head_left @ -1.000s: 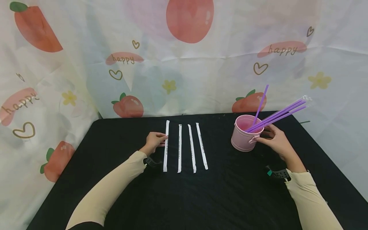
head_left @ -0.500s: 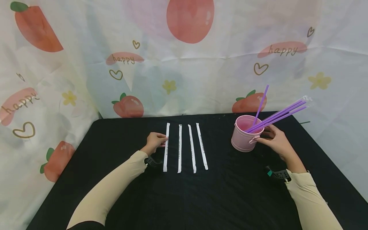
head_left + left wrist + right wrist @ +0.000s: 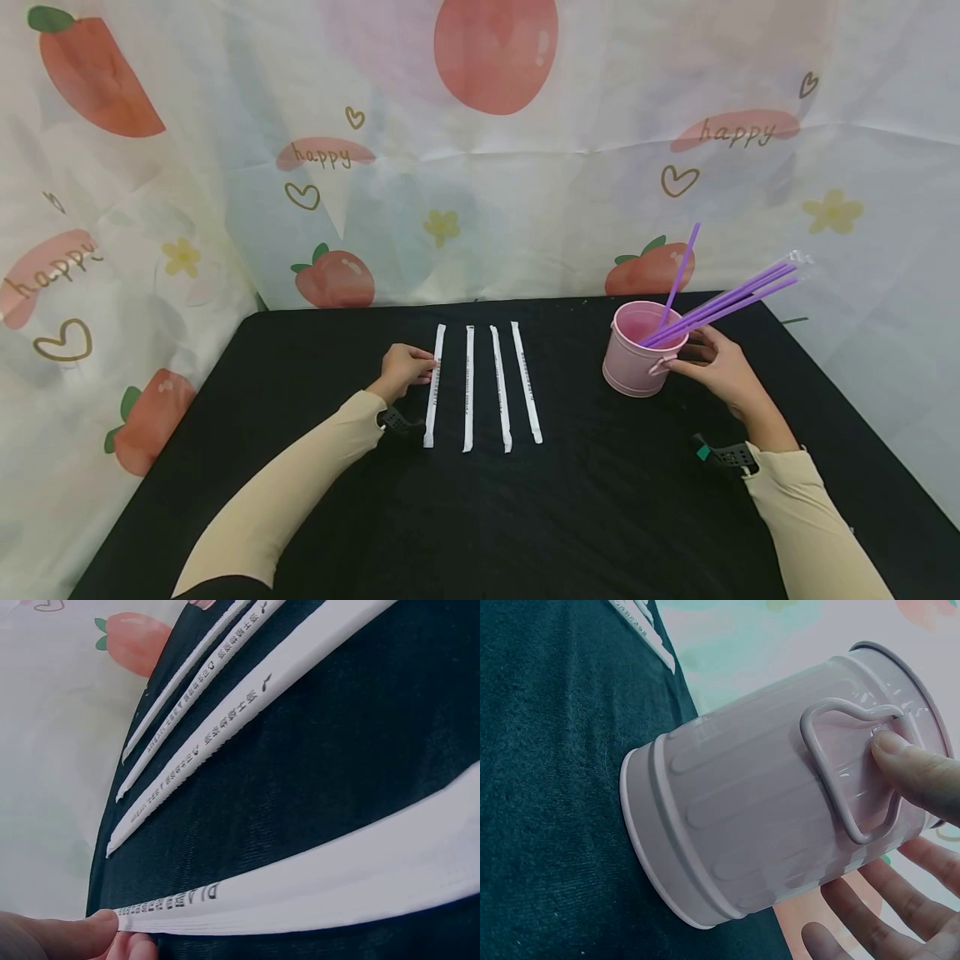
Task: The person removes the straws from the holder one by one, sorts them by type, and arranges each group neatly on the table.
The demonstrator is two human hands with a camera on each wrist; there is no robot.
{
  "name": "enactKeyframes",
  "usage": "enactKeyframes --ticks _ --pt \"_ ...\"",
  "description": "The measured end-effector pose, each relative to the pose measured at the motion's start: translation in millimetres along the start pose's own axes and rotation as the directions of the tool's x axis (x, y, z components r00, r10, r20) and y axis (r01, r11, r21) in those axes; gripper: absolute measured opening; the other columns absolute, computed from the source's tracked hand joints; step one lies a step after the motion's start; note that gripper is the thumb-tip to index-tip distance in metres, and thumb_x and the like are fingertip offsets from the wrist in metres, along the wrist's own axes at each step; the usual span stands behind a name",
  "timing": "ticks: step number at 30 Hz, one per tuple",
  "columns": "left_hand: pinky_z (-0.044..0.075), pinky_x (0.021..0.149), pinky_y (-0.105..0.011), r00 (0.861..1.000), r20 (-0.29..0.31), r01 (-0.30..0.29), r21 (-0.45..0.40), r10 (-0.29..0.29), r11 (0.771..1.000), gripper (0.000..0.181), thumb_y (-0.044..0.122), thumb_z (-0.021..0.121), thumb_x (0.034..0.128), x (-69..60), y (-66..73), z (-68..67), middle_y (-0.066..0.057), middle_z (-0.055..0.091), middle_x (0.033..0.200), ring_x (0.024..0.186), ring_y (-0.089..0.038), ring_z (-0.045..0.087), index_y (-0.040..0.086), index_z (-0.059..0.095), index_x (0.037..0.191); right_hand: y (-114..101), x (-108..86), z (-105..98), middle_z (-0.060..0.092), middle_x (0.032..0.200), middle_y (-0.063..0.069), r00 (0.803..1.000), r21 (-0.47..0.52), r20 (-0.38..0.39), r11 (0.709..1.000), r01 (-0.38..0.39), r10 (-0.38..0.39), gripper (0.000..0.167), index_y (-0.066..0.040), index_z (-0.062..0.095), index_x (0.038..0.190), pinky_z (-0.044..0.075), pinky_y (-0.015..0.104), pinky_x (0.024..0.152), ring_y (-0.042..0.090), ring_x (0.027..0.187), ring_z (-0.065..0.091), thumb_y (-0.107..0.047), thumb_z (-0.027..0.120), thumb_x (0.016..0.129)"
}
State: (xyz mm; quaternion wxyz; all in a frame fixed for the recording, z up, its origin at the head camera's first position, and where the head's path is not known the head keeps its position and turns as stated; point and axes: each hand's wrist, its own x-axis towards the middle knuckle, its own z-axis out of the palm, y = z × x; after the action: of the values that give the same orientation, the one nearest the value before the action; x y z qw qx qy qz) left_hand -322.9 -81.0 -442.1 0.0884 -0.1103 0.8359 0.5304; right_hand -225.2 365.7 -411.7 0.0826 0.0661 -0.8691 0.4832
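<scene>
Four white paper-wrapped sticks lie side by side on the black cloth. The left hand (image 3: 405,369) pinches the leftmost stick (image 3: 433,400) at its left edge; in the left wrist view the thumb and a finger hold that wrapper (image 3: 300,892). On the right, the pink bucket (image 3: 633,362) stands upright with several purple straws (image 3: 720,307) leaning in it. The right hand (image 3: 723,371) holds the bucket's right side, its thumb pressed by the wire handle (image 3: 832,787) and its other fingers around the far side.
The other wrapped sticks (image 3: 469,387) lie just right of the left hand. A black cloth (image 3: 480,525) covers the table, and a printed fabric backdrop (image 3: 510,200) rises behind and at the left.
The leftmost stick has shifted slightly, its top end tilting to the right and toward the person. The right hand and bucket have stayed in place.
</scene>
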Motion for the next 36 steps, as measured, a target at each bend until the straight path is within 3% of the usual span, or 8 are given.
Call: enactKeyframes --ticks 7,15,20,25,27,32,36 --pt "0.057 0.060 -0.023 1.000 0.030 -0.006 -0.008 0.006 1.000 0.019 0.005 0.066 0.0864 -4.1 2.2 -6.9 -0.019 0.070 0.097 0.060 -0.008 0.061 -0.006 0.068 0.101 -1.8 0.2 0.3 0.043 0.112 -0.023 1.000 0.005 0.003 1.000 -0.001 0.001 0.065 -0.002 0.033 0.141 0.045 0.003 0.073 -0.020 0.093 0.046 -0.014 0.068 0.087" --pt "0.057 0.061 -0.023 0.995 0.087 0.046 -0.035 -0.043 0.998 0.022 0.007 0.061 0.0901 -5.2 4.6 -19.8 -0.018 0.069 0.106 0.065 -0.009 0.063 -0.005 0.067 0.108 -1.7 0.6 0.3 0.044 0.111 -0.024 1.000 0.016 0.003 1.000 0.012 -0.013 0.066 -0.002 0.033 0.142 0.045 0.004 0.072 -0.020 0.094 0.047 -0.012 0.068 0.086" --pt "0.058 0.070 -0.027 0.988 0.146 0.052 -0.029 -0.047 0.998 0.027 0.009 0.056 0.0934 -6.7 5.6 -28.0 -0.021 0.065 0.115 0.076 -0.013 0.066 -0.006 0.062 0.116 -1.9 0.0 0.1 0.045 0.116 -0.018 1.000 0.000 0.000 1.000 0.014 -0.014 0.067 -0.001 0.032 0.142 0.045 0.003 0.073 -0.020 0.094 0.046 -0.013 0.068 0.087" --pt "0.057 0.083 -0.035 0.981 0.192 0.039 0.001 -0.038 0.999 0.034 0.014 0.056 0.0946 -7.7 8.7 -33.6 -0.023 0.061 0.122 0.094 -0.024 0.068 -0.006 0.058 0.122 -1.4 -1.1 0.5 0.043 0.113 -0.022 1.000 -0.005 0.002 1.000 0.014 -0.014 0.067 -0.002 0.031 0.143 0.044 0.003 0.073 -0.021 0.094 0.046 -0.015 0.067 0.087" --pt "0.055 0.087 -0.037 0.979 0.202 0.016 0.000 -0.016 1.000 0.036 0.016 0.056 0.0948 -7.4 10.1 -35.0 -0.023 0.060 0.124 0.102 -0.028 0.066 -0.005 0.057 0.124 -1.3 -1.2 0.6 0.042 0.112 -0.023 1.000 -0.006 0.002 1.000 0.016 -0.016 0.067 -0.002 0.031 0.143 0.044 0.003 0.073 -0.021 0.094 0.046 -0.015 0.067 0.087" --pt "0.052 0.093 -0.039 0.972 0.202 -0.121 -0.003 0.119 0.993 0.039 0.016 0.057 0.0941 -7.9 14.5 -38.4 -0.022 0.058 0.128 0.107 -0.030 0.064 -0.004 0.054 0.127 -1.5 -0.8 0.3 0.043 0.112 -0.024 1.000 0.002 0.005 1.000 0.019 -0.019 0.066 -0.002 0.033 0.142 0.045 0.003 0.073 -0.021 0.093 0.047 -0.015 0.067 0.087" --pt "0.052 0.093 -0.039 0.954 0.181 -0.233 -0.046 0.238 0.971 0.039 0.016 0.059 0.0932 -6.6 17.0 -40.5 -0.021 0.060 0.125 0.103 -0.025 0.066 -0.002 0.055 0.128 -2.3 -0.6 0.3 0.043 0.112 -0.023 1.000 0.007 0.006 1.000 0.016 -0.016 0.064 -0.001 0.034 0.140 0.045 0.004 0.073 -0.021 0.093 0.047 -0.014 0.067 0.087"
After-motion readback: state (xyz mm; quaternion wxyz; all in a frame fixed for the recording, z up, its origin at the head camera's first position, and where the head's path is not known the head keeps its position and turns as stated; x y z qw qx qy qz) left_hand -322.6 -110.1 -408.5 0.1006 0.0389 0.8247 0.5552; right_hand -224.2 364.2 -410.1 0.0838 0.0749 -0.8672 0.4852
